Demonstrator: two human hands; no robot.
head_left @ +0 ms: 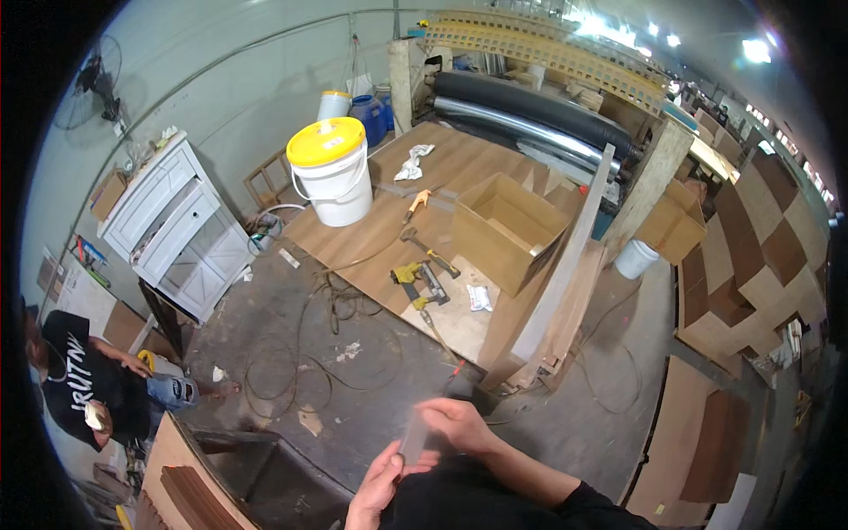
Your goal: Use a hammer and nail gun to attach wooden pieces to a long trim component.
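Observation:
Both my hands are close together low in the middle, in front of my dark clothing. My left hand (385, 475) is closed round the lower end of a thin, pale grey flat strip (413, 440). At the strip's upper end are the bent fingers of my right hand (455, 426), pinched and slightly blurred; the strip's exact kind does not show. Beyond them, on a wood-grain table, lie a yellow-and-black nail gun (408, 283) with a hose, a hammer (430, 253), an orange-handled tool (417, 205) and a small white packet (480, 299).
A cardboard box (508, 225) and a white bucket with a yellow lid (329, 172) stand on the table. Hoses (291, 371) coil across the floor. A person (88, 380) is at the left, near a white cabinet (181, 234). Stacked panels (751, 265) stand at the right.

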